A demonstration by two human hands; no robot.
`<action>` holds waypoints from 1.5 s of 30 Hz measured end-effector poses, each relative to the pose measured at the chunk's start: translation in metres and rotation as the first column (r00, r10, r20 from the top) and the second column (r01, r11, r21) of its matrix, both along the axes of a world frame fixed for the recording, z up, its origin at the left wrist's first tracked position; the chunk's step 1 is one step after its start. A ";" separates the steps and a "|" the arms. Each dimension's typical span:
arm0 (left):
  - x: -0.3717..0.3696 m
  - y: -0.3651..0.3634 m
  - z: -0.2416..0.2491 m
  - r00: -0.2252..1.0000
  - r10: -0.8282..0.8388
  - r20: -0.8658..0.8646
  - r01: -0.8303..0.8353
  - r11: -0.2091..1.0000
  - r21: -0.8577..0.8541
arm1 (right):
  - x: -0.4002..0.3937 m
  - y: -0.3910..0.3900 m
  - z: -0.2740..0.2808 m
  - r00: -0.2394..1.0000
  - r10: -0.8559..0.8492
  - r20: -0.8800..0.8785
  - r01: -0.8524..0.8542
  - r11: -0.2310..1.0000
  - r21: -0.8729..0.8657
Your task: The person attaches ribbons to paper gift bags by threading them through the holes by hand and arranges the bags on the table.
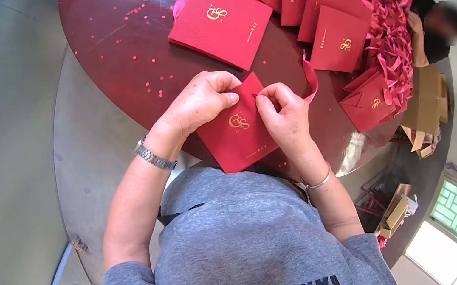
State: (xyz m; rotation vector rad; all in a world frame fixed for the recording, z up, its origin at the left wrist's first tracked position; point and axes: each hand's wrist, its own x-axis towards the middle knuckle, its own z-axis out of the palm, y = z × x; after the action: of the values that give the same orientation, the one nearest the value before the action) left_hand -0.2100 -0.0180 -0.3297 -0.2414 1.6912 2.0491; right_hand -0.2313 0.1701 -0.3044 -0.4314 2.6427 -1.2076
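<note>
A: Hands first. We see the left hand [200, 102] curled over the upper left edge of a red card [236, 126], thumb and forefinger pressed together on that edge.

B: And the right hand [281, 112]?

A: It lies on the card's right side, just beside the left hand, fingertips pinched together at the top corner. We cannot tell what small thing sits between them. A pink ribbon [309, 77] curls up right behind this hand.

B: Where does the card sit?

A: Between both hands, gold monogram facing up, tilted, its lower part past the rim of the dark round surface [104, 48], close to the person's grey shirt.

B: What lies beyond the hands?

A: Ahead of the left hand a larger red card [220, 20] lies flat. Ahead of the right hand we see a row of overlapping red cards [327, 11], then a heap of pink ribbons [394, 48]. Red confetti dots [138, 55] speckle the surface far left of the left hand. Another person [436, 26] sits at the far side, beyond the ribbons.
</note>
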 end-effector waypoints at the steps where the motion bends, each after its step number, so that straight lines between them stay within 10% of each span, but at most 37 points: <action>1: 0.000 0.000 -0.001 1.000 0.000 0.001 0.000 1.000 0.000 | 0.000 0.000 0.000 1.000 0.000 -0.007 0.000 1.000 -0.002; 28: 0.001 0.012 -0.004 0.994 0.079 -0.071 -0.094 0.967 -0.236 | -0.017 -0.015 0.010 0.964 0.217 -0.156 -0.185 0.963 0.198; 34: 0.010 0.034 0.012 0.914 0.036 -0.403 -0.309 0.706 -0.638 | -0.021 -0.029 0.025 0.935 0.327 -0.138 -0.209 0.822 0.529; 42: 0.015 0.037 0.013 0.840 -0.089 -0.536 -0.354 0.658 -0.665 | -0.031 -0.020 0.020 0.979 0.155 0.132 -0.177 0.969 0.171; 45: 0.015 0.041 0.015 0.799 -0.113 -0.591 -0.412 0.613 -0.674 | -0.018 -0.028 0.031 0.923 0.347 -0.164 -0.200 0.799 0.567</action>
State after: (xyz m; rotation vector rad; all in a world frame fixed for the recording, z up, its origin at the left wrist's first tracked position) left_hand -0.1946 0.0229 -0.3143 -0.0083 3.0287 1.3803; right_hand -0.2488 0.1425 -0.2738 -0.8748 2.8368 -0.2942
